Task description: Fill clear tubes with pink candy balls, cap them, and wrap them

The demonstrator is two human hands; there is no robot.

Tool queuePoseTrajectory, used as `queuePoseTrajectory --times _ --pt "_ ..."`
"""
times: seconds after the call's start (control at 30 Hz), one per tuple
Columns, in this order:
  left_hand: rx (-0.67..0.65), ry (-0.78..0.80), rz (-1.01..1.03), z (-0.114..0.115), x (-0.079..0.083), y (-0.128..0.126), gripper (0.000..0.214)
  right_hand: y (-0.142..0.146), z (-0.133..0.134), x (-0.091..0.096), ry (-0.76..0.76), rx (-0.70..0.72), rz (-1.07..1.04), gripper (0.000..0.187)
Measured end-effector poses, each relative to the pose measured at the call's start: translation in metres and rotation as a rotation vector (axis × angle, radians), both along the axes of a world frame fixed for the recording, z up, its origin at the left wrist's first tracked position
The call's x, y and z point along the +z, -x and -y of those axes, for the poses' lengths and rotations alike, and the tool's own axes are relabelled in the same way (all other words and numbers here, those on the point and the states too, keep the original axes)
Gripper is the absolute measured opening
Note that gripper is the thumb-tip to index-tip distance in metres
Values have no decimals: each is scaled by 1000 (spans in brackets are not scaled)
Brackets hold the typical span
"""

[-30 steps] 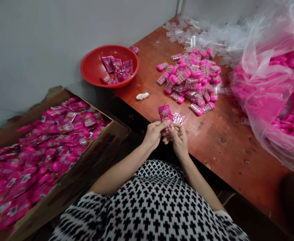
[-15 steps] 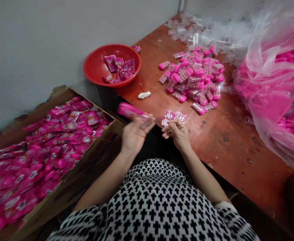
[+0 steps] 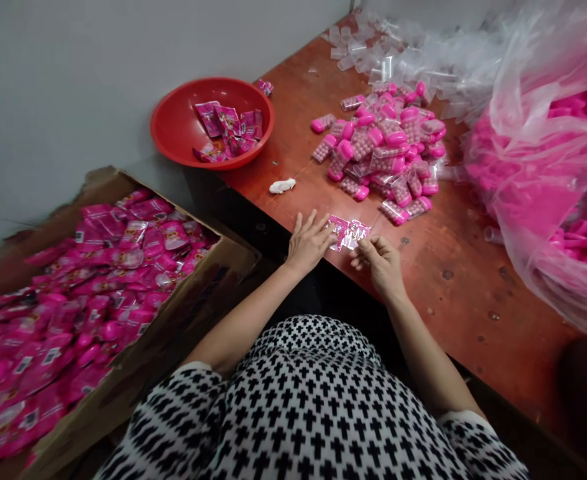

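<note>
My left hand (image 3: pixel 307 241) lies at the near edge of the brown table (image 3: pixel 463 293) with its fingers spread, the fingertips on a small stack of clear pink-printed plastic wrappers (image 3: pixel 349 231). My right hand (image 3: pixel 379 261) sits just to the right of that stack, fingers curled in a pinch at its corner. A pile of pink-capped candy tubes (image 3: pixel 383 150) lies further back on the table. On my left, an open cardboard box (image 3: pixel 173 333) holds many wrapped pink packs.
A red bowl (image 3: pixel 178 127) with a few pink packs stands at the table's far left corner. A white scrap (image 3: pixel 282 185) lies near it. A big clear bag of pink caps (image 3: pixel 548 167) fills the right side; empty clear tubes (image 3: pixel 373 57) are heaped at the back.
My left hand carried a wrapped pink pack away toward the box on the left, then came back without it and landed on the wrappers. My right hand stayed near the wrappers.
</note>
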State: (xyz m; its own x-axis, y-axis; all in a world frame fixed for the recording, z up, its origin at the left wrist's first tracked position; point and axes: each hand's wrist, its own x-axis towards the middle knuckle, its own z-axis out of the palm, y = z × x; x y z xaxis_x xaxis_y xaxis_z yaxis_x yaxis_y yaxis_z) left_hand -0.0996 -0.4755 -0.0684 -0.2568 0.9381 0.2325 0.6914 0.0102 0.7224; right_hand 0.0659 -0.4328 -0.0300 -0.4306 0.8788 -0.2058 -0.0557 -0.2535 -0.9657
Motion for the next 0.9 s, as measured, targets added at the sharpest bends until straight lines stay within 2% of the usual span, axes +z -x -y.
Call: queuePoseTrajectory --times 0.23,0.3,0.4,0.47,0.53,0.6,0.7,0.8,0.9 --pt "85 -87 36 -4 -9 -1 17 5 -2 -2 -58 29 31 26" --pt "118 -116 82 -4 -10 -4 17 10 -2 -3 -113 -20 53 24" --pt "130 -164 189 -1 -3 -10 18 19 -4 -6 -169 -124 52 28" --pt "97 -188 265 4 6 -16 19 25 -7 -8 -125 -111 -14 36" --pt "86 -182 370 9 15 -20 22 29 -10 -10 -66 -73 -95 40" --pt "129 -149 546 14 22 -22 33 31 -12 -10 -52 -53 -131 39" --pt "144 -5 874 16 27 -18 44 30 -13 -10 -92 13 -110 37" --pt "70 161 1091 16 31 -15 37 25 -19 -10 -215 158 -4 29" --pt "108 206 1165 15 33 -14 32 11 -45 -4 -569 240 261 18"
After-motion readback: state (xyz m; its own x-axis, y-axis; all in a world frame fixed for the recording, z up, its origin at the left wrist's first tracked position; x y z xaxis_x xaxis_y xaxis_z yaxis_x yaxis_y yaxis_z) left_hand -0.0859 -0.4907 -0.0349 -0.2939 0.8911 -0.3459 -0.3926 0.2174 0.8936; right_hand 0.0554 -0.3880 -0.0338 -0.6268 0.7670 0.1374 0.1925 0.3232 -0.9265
